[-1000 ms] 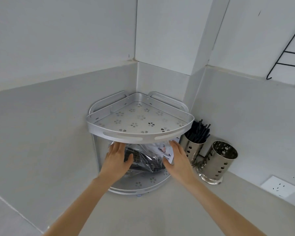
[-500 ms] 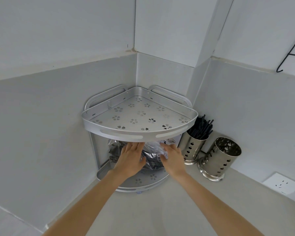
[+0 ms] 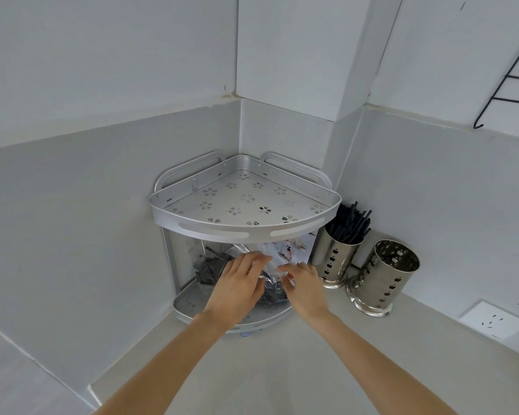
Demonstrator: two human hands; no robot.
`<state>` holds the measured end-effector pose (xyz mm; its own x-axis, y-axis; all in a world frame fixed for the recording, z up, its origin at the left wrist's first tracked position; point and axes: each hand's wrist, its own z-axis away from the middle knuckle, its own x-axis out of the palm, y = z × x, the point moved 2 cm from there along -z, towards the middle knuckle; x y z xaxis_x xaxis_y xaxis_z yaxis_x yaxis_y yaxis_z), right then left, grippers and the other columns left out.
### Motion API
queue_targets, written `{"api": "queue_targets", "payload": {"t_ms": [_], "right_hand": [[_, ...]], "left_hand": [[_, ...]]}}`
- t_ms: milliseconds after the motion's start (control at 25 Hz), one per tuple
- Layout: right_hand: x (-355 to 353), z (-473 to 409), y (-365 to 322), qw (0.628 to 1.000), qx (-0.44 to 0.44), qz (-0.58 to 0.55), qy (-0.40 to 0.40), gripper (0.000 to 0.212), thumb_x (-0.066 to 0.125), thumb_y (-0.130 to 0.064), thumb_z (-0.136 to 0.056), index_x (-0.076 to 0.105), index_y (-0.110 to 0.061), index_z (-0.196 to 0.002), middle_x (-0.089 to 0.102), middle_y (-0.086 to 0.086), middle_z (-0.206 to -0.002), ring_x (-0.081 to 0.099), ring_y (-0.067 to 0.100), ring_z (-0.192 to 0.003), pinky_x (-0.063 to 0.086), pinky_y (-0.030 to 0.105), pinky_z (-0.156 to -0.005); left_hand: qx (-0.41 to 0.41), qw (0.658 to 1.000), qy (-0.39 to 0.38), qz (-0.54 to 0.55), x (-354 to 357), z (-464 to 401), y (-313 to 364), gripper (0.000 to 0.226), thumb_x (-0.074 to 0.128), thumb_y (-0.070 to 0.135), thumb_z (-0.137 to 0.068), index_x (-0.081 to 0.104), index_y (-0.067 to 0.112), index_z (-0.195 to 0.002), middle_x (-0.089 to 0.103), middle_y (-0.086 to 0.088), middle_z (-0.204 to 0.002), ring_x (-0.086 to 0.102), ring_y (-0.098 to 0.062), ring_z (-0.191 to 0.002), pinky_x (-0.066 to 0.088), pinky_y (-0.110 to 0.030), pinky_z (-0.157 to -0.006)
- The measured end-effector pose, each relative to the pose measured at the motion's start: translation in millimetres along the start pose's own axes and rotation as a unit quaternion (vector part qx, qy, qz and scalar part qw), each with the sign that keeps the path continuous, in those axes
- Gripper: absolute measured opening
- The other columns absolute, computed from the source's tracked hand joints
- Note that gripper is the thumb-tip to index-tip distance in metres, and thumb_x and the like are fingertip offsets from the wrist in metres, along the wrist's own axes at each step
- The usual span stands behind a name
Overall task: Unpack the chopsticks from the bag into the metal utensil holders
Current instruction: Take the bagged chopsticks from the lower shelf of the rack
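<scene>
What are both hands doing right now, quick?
Left hand: fingers on the bag; whether it grips cannot be told.
Right hand: pinching the bag.

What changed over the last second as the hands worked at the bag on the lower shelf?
Both hands, left and right, closed inward from the bag's sides onto its top, fingers gathering the plastic. The bag stayed on the lower shelf; both holders stayed put.

text: none legible | printed sheet (image 3: 294, 250) behind bag (image 3: 267, 259): print too small to read
</scene>
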<state>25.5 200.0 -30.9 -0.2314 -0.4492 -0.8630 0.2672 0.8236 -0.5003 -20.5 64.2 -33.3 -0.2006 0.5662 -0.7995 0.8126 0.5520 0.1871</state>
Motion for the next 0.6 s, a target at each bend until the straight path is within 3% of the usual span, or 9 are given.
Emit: {"api": "queue_targets", "payload": {"t_ms": [160,240,400,520,600], "right_hand": [[-8,8,2,1.000,-0.014,0.021,-0.003,0.032,0.047,-0.015,-0.090,0.061,-0.024,-0.117,0.060,0.011,-0.113,0.049,0.030,-0.111,0.039,0.036,-0.094],[-11,13,3,1.000,-0.018,0.020,-0.003,0.028,0.050,-0.015,-0.090,0.064,-0.020,-0.114,0.060,0.011,-0.111,0.051,0.030,-0.110,0.040,0.036,-0.095],[-19,23,2,0.999,-0.037,0.003,0.011,0.020,0.054,-0.012,-0.087,0.068,-0.012,-0.101,0.060,0.012,-0.105,0.058,0.031,-0.100,0.043,0.035,-0.090],[-30,29,5,0.998,-0.046,-0.008,0.030,0.018,0.054,-0.012,-0.087,0.068,-0.009,-0.098,0.064,0.009,-0.107,0.062,0.031,-0.093,0.046,0.038,-0.090],[-41,34,12,0.998,-0.043,-0.012,0.052,0.017,0.056,-0.015,-0.087,0.069,-0.012,-0.097,0.068,0.006,-0.105,0.065,0.028,-0.090,0.047,0.038,-0.089]], "left_hand": [[0.032,0.993,0.028,-0.113,-1,-2,2,0.049,0.076,0.018,-0.058,0.059,0.022,-0.104,0.053,0.003,-0.108,0.041,-0.018,-0.101,0.040,-0.033,-0.086],[0.025,0.988,0.028,-0.148,-1,2,0,0.047,0.079,0.017,-0.054,0.065,0.024,-0.098,0.061,0.003,-0.102,0.040,-0.019,-0.101,0.030,-0.032,-0.086],[-0.004,0.985,0.008,-0.170,-6,5,8,0.043,0.082,0.015,-0.046,0.070,0.023,-0.086,0.069,0.003,-0.081,0.041,-0.019,-0.092,0.029,-0.032,-0.080],[-0.004,0.984,-0.044,-0.174,-11,1,15,0.034,0.083,0.018,-0.040,0.068,0.027,-0.069,0.067,0.009,-0.069,0.056,-0.015,-0.079,0.027,-0.026,-0.071],[0.006,0.981,-0.075,-0.177,-14,-1,19,0.028,0.084,0.027,-0.040,0.066,0.028,-0.062,0.066,0.012,-0.061,0.063,-0.011,-0.065,0.035,-0.024,-0.067]]}}
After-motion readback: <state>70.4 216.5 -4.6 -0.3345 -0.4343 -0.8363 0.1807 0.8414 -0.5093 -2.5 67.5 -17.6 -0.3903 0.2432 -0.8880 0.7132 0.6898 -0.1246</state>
